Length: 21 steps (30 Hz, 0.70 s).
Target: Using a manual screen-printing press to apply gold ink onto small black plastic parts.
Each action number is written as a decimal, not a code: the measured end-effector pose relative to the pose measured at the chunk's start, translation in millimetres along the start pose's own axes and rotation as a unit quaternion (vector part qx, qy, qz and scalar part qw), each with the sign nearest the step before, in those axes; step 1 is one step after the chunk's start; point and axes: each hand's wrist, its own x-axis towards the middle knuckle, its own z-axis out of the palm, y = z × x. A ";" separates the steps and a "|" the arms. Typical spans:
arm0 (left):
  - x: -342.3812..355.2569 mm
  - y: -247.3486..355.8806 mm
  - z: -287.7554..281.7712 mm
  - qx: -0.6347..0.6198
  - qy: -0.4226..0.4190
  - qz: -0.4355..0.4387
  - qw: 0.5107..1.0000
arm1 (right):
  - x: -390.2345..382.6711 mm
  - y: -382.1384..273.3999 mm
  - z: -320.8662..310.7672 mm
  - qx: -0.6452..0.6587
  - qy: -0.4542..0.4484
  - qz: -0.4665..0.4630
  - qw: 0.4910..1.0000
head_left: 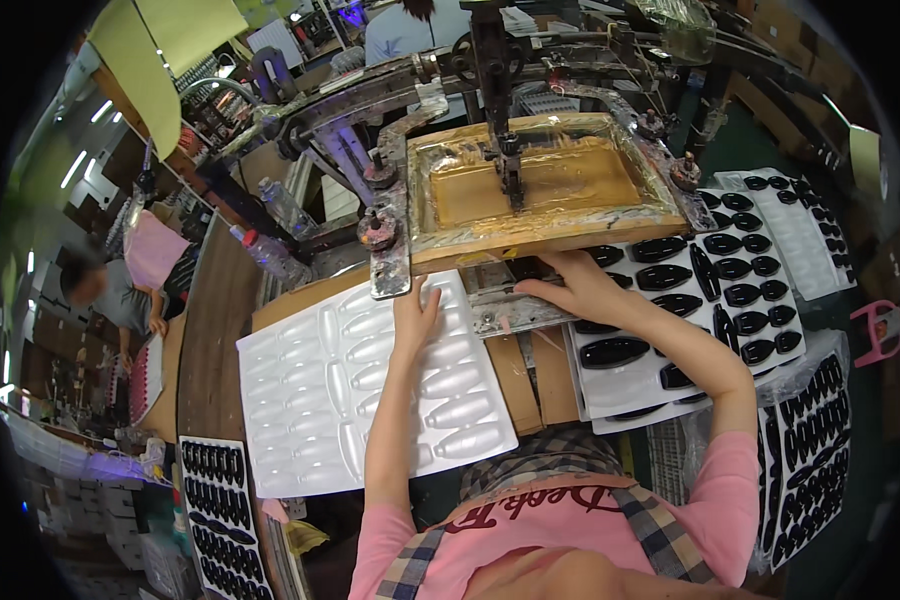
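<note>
Fingers of the left hand are lying flat and spread on the upper edge of the white blister tray, pressing it to the cardboard-topped bench. The right hand is reaching under the lower edge of the printing screen frame, fingers extended and loosely curled over a dark part on the paint-smeared metal plate; whether they are pinching it I cannot tell.

Risk, as I judge it: the wet yellowish ink in the frame is sitting just above the right knuckles, so skin could be smeared, or caught if the frame drops. The thin, glossy, moulded tray could be sliding or buckling under uneven pressure.

Glossy black oval pieces are filling the neighbouring white trays to the right, smooth and pointed like shells.
</note>
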 end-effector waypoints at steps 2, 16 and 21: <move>-7.9 -25.5 31.3 0.118 0.039 0.020 0.992 | -1.7 3.0 -1.2 -0.027 0.015 -0.004 0.999; -4.4 -2.8 18.3 -0.027 0.024 -0.045 0.998 | -10.2 24.0 -3.7 -0.124 0.037 -0.012 0.991; -1.8 1.6 14.9 -0.033 0.029 -0.054 0.998 | -37.2 21.7 -37.6 -0.179 0.068 0.001 0.982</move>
